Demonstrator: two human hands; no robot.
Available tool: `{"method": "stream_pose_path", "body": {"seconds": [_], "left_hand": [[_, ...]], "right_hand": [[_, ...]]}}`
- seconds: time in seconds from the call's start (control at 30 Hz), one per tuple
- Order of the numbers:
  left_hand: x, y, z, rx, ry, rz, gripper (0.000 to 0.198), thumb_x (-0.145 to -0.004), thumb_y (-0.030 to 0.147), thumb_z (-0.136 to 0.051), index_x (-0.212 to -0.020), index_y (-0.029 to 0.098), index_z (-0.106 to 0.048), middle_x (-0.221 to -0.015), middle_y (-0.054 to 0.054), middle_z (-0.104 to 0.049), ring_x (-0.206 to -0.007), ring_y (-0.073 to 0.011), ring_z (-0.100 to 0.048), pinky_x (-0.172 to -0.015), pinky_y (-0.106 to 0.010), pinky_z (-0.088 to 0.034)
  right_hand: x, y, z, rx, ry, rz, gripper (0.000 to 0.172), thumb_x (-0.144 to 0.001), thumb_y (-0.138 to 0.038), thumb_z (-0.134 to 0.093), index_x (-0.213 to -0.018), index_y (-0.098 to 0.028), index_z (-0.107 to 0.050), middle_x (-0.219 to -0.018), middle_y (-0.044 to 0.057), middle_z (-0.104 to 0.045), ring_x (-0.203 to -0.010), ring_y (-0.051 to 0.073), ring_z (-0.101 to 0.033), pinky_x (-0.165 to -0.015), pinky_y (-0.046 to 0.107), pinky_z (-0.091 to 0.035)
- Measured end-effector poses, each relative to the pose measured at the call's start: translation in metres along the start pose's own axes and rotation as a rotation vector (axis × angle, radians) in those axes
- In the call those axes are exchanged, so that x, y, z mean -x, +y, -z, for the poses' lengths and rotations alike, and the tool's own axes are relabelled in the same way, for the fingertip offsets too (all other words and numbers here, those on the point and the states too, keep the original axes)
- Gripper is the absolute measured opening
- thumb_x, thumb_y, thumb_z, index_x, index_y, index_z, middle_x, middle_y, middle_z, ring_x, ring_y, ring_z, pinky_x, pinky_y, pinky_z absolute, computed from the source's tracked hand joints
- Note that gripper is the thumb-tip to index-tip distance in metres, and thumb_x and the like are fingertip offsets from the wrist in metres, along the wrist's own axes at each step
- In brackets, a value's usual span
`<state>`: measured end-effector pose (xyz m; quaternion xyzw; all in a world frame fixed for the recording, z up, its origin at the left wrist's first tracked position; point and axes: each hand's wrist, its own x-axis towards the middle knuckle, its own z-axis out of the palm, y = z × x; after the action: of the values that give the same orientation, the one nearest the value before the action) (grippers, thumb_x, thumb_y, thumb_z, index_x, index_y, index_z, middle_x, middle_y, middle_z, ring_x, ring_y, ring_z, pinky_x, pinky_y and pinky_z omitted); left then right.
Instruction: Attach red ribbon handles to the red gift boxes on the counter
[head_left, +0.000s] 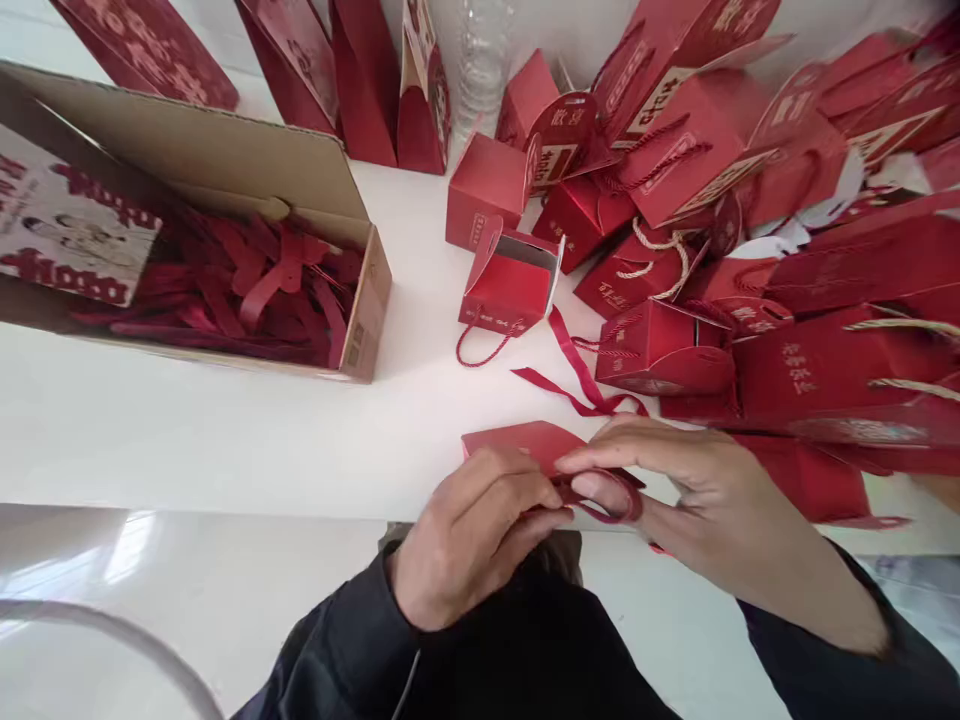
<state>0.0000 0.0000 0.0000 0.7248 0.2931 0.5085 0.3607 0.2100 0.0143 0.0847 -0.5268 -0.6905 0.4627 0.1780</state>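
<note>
My left hand point(469, 535) and my right hand point(690, 495) meet at the near edge of the white table point(225, 440). Both pinch a red ribbon point(611, 500) that loops round my right fingers, over a flat red gift box point(525, 442) lying under my hands. The left fingers are curled closed on the ribbon and box edge. The right thumb and forefinger press together on the loop. Another loose red ribbon point(574, 375) trails on the table just beyond the box.
An open cardboard carton point(225, 170) full of red ribbons sits at the left. An open red gift box point(510, 285) stands mid-table. A heap of red gift boxes point(750, 200) with cord handles fills the right. Red paper bags point(360, 80) and a clear bottle point(484, 60) stand at the back.
</note>
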Motion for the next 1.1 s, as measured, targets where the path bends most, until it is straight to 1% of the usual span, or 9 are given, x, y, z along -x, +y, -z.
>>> {"method": "stream_pose_path", "body": {"seconds": [0.17,0.27,0.47,0.53,0.63,0.73,0.87,0.97,1.1], "left_hand": [[0.001,0.004,0.001,0.007,-0.015,0.009,0.017,-0.093,0.009,-0.074,-0.106,0.009,-0.065,-0.098,-0.01,-0.07,-0.095,-0.0163,-0.067,-0.087,-0.024,-0.058],[0.001,0.003,0.001,0.017,-0.025,-0.009,0.016,-0.093,0.008,-0.074,-0.106,0.008,-0.065,-0.098,-0.01,-0.071,-0.096,-0.0173,-0.067,-0.088,-0.026,-0.058],[0.0,0.002,-0.002,0.017,-0.025,-0.028,0.014,-0.093,0.007,-0.073,-0.104,0.008,-0.065,-0.096,-0.01,-0.07,-0.095,-0.0173,-0.066,-0.088,-0.027,-0.058],[0.0,0.002,-0.002,0.013,-0.023,-0.026,0.015,-0.093,0.007,-0.073,-0.105,0.008,-0.065,-0.096,-0.01,-0.07,-0.095,-0.0175,-0.066,-0.086,-0.027,-0.059],[0.0,0.001,-0.002,0.012,-0.022,-0.038,0.014,-0.094,0.009,-0.073,-0.107,0.009,-0.065,-0.096,-0.01,-0.071,-0.096,-0.0181,-0.067,-0.086,-0.028,-0.06],[0.0,0.001,-0.001,0.008,-0.026,-0.045,0.014,-0.096,0.011,-0.072,-0.108,0.01,-0.065,-0.097,-0.009,-0.073,-0.097,-0.0184,-0.068,-0.086,-0.029,-0.061],[-0.001,0.002,-0.001,0.018,-0.04,-0.044,0.011,-0.098,0.012,-0.07,-0.108,0.011,-0.066,-0.097,-0.009,-0.072,-0.097,-0.018,-0.069,-0.087,-0.029,-0.062],[-0.001,0.003,-0.001,0.013,-0.033,-0.021,0.013,-0.098,0.013,-0.07,-0.109,0.012,-0.065,-0.096,-0.009,-0.073,-0.094,-0.018,-0.07,-0.085,-0.029,-0.063],[-0.002,0.003,-0.001,0.027,-0.029,-0.002,0.014,-0.096,0.011,-0.071,-0.108,0.011,-0.065,-0.096,-0.009,-0.072,-0.09,-0.0172,-0.068,-0.082,-0.028,-0.062]], "right_hand": [[-0.005,-0.005,0.004,-0.042,-0.038,-0.093,0.007,-0.098,-0.037,-0.074,-0.098,-0.033,-0.08,-0.088,-0.006,-0.076,-0.078,0.012,-0.067,-0.069,0.02,-0.052],[-0.01,-0.006,0.005,-0.08,-0.043,-0.126,0.008,-0.095,-0.038,-0.077,-0.094,-0.031,-0.079,-0.084,-0.005,-0.075,-0.075,0.014,-0.067,-0.07,0.022,-0.054],[-0.011,-0.004,0.002,-0.013,0.119,-0.014,0.006,-0.099,-0.036,-0.073,-0.097,-0.031,-0.077,-0.09,-0.004,-0.075,-0.08,0.016,-0.068,-0.08,0.027,-0.057],[-0.009,-0.004,0.003,-0.018,0.123,-0.022,0.007,-0.1,-0.036,-0.072,-0.1,-0.032,-0.077,-0.092,-0.004,-0.075,-0.081,0.016,-0.068,-0.082,0.027,-0.057],[-0.009,-0.004,0.008,-0.1,-0.004,-0.097,0.005,-0.098,-0.036,-0.074,-0.1,-0.032,-0.077,-0.089,-0.005,-0.074,-0.077,0.014,-0.067,-0.081,0.026,-0.057],[-0.013,-0.002,0.014,-0.235,-0.152,-0.186,0.006,-0.093,-0.033,-0.08,-0.097,-0.03,-0.078,-0.088,-0.005,-0.072,-0.077,0.012,-0.066,-0.075,0.023,-0.055],[-0.024,-0.003,0.018,-0.33,-0.265,-0.263,0.014,-0.084,-0.024,-0.086,-0.094,-0.027,-0.076,-0.083,-0.007,-0.069,-0.075,0.011,-0.063,-0.069,0.019,-0.05],[-0.026,-0.009,0.018,-0.338,-0.291,-0.293,0.012,-0.084,-0.021,-0.083,-0.089,-0.026,-0.074,-0.076,-0.007,-0.065,-0.067,0.01,-0.057,-0.062,0.019,-0.047],[-0.023,-0.015,0.017,-0.238,-0.254,-0.286,0.009,-0.085,-0.018,-0.077,-0.085,-0.025,-0.072,-0.077,-0.005,-0.066,-0.065,0.011,-0.053,-0.059,0.022,-0.045]]}}
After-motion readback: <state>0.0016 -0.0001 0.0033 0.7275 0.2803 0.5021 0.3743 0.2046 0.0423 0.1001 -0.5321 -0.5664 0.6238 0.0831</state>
